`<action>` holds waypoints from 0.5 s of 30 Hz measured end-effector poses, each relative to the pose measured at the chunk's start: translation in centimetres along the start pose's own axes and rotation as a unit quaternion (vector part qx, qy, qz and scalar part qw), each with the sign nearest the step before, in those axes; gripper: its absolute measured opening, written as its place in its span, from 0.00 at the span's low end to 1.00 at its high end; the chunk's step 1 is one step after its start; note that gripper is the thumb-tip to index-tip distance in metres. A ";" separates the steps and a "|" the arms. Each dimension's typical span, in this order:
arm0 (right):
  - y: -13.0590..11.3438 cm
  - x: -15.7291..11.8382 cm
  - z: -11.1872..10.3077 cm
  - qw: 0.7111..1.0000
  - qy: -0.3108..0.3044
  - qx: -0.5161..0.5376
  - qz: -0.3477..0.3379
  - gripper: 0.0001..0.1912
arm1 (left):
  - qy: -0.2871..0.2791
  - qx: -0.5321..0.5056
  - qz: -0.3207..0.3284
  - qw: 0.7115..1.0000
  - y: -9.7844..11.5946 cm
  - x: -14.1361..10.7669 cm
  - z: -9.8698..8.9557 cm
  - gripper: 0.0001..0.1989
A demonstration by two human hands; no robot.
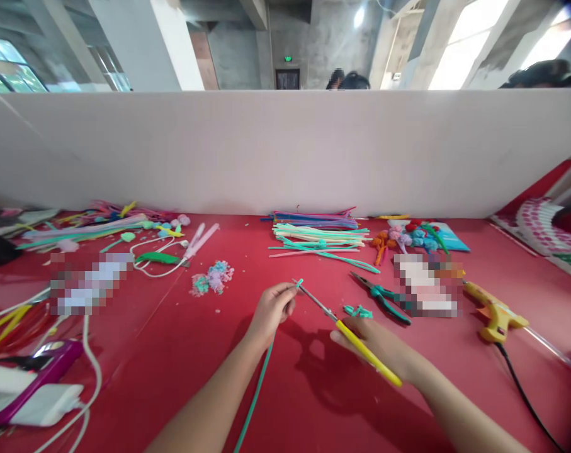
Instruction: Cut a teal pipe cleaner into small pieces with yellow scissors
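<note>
Pinched in my left hand (pixel 272 309) is a green pipe cleaner (pixel 259 393), whose tip pokes up past the fingertips while the rest hangs toward the front edge. My right hand (pixel 377 343) holds yellow-handled scissors (pixel 367 352), and their blade tips meet the pipe cleaner's top end beside my left fingertips. Several short green pieces (pixel 358 311) lie just beyond my right hand. Green-handled pliers (pixel 384 299) rest to the right of these pieces.
Bundled pipe cleaners (pixel 320 234) lie near the white partition (pixel 285 151). Fluffy trimmings (pixel 213 278) sit left of centre. A yellow glue gun (pixel 495 311) with a black cord is at right. Cables and a purple-edged device (pixel 39 384) occupy the left. People's heads show beyond the partition.
</note>
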State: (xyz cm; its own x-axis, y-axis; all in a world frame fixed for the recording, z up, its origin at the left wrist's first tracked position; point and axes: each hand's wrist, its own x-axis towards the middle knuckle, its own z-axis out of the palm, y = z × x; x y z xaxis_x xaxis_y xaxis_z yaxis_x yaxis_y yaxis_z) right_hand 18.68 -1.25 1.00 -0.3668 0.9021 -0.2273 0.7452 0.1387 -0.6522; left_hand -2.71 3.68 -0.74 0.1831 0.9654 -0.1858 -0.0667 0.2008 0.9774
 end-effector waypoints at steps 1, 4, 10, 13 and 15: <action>0.0 -0.1 -0.1 0.999 -0.018 0.027 -0.001 0.19 | 0.000 0.005 -0.004 1.000 0.1 -0.1 0.1 0.15; 0.0 -0.4 -0.3 0.994 -0.051 0.098 0.006 0.18 | -0.001 0.020 -0.005 1.000 0.2 -0.3 0.3 0.15; 0.7 -0.3 0.2 0.992 -0.050 0.118 0.011 0.19 | 0.002 0.056 0.007 0.998 0.4 -0.4 0.3 0.14; 1.0 -0.2 0.4 0.994 -0.049 0.099 0.019 0.20 | 0.001 0.070 0.012 0.997 0.3 -0.4 0.2 0.14; 1.1 -0.1 0.6 0.994 -0.052 0.092 0.022 0.21 | 0.000 0.077 0.011 0.997 0.2 -0.3 0.2 0.14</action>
State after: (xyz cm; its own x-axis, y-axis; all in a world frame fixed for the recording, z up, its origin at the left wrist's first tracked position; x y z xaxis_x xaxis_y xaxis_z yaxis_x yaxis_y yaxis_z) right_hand 19.20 -1.43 -0.06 -0.3990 0.8569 -0.3264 0.6510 0.0140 -0.7590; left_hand -2.59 3.38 -0.46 0.1833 0.9691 -0.1649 0.0814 0.1522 0.9850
